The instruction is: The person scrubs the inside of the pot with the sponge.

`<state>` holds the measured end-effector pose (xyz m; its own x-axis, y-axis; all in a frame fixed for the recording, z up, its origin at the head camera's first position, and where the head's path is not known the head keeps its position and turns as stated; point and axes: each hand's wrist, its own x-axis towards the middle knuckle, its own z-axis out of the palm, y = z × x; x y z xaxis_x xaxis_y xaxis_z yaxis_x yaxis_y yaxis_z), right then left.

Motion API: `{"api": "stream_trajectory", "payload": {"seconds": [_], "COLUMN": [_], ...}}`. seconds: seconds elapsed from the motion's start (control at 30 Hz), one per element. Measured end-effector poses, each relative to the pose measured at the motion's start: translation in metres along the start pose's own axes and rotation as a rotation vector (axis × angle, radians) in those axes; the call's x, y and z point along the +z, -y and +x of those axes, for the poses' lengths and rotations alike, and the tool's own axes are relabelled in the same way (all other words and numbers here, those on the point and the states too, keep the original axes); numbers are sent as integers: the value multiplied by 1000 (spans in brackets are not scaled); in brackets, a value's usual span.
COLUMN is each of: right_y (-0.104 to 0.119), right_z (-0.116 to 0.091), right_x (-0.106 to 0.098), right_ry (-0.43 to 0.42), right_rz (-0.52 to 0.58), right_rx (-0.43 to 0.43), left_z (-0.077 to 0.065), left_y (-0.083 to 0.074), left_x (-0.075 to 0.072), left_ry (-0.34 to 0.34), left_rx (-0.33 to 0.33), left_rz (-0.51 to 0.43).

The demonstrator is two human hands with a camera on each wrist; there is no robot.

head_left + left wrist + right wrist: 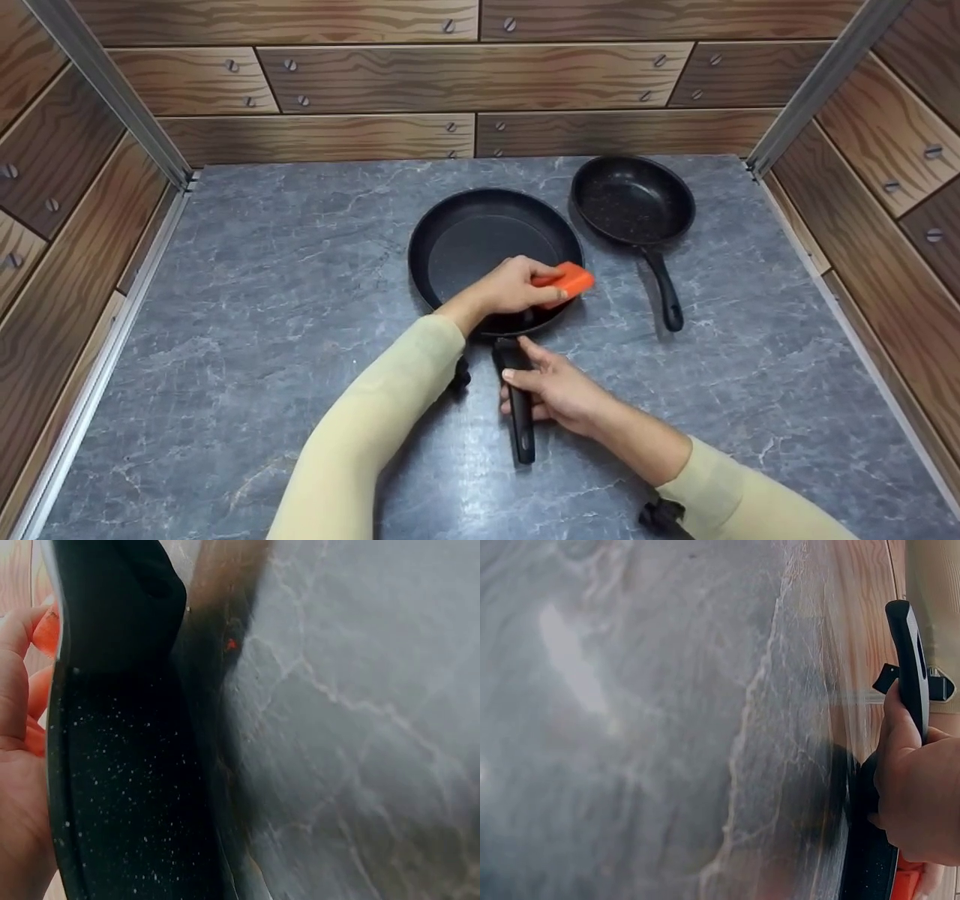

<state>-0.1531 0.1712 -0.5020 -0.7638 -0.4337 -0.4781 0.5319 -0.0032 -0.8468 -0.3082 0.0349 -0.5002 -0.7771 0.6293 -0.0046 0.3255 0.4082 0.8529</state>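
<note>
A large black frying pan (487,240) sits mid-table in the head view, its handle (523,420) pointing toward the person. My left hand (517,285) reaches across the pan and grips an orange sponge (574,281) at its right inner rim. In the left wrist view the pan's dark speckled outer wall (127,787) fills the left half, and the left hand (19,765) shows behind the rim. With thumb on top and fingers beneath, my right hand (562,394) holds the handle near the pan. The right wrist view shows that right hand (922,787) around the handle too.
A smaller black frying pan (634,199) stands at the back right, its handle (666,296) angled toward the front. The grey marbled tabletop (285,300) is enclosed by wood-patterned walls (472,79) at the back and sides.
</note>
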Motion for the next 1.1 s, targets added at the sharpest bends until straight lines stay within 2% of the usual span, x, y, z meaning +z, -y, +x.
{"api": "stream_trajectory", "payload": {"seconds": [0.4, 0.53, 0.8, 1.1], "right_y": [1, 1, 0, 0], "right_z": [0, 0, -1, -2], "right_x": [1, 2, 3, 1], "right_ry": [-2, 2, 6, 1], "right_rz": [16, 21, 16, 11], "right_rx": [-4, -8, -21, -22], "left_z": [16, 20, 25, 24], "left_y": [3, 3, 3, 7], "left_x": [1, -1, -4, -6], "left_ry": [-70, -64, -24, -6], "left_rx": [9, 7, -6, -30], "left_rz": [106, 177, 382, 492]}}
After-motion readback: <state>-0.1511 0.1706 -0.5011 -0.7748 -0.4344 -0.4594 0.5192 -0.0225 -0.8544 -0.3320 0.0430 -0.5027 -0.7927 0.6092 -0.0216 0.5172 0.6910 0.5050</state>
